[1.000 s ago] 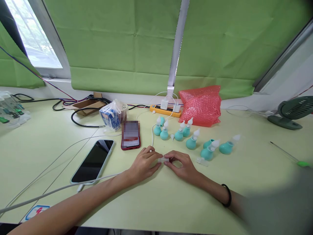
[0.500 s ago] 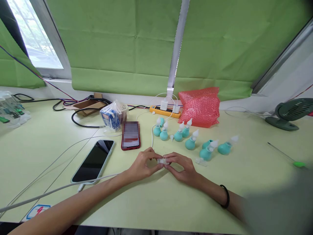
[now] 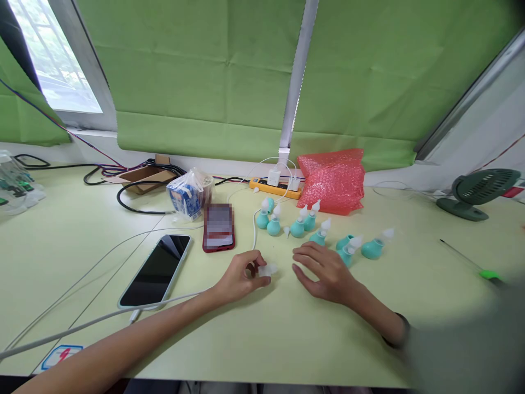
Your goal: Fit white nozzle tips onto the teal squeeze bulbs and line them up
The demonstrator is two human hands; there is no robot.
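Between the thumb and fingers of my left hand [image 3: 244, 275] is a small clear plastic piece [image 3: 268, 269], its right end sticking out. My right hand [image 3: 322, 273] is apart from it, with fingers spread and curved, nothing visible in them. Just behind the right hand stand several teal squeeze bulbs with clear pointed tips; one teal bulb [image 3: 318, 236] is partly covered by the fingers. Farther right, a tilted teal bulb [image 3: 372, 249] lies with its tip to the upper right. A loose clear tip [image 3: 286, 232] rests among the bulbs.
A red phone [image 3: 219, 230] and a larger phone [image 3: 156, 272] with a white cable lie left of the hands. Behind are a plastic-wrapped package [image 3: 188, 194], an orange power strip [image 3: 275, 187] and a red bubble-wrap bag [image 3: 331, 183]. A green-handled screwdriver [image 3: 488, 274] and small fan [image 3: 484, 189] are at right.
My right hand has let go of the clear plastic piece and moved right, its fingers spreading. My left hand still holds the piece. The view has shifted slightly.
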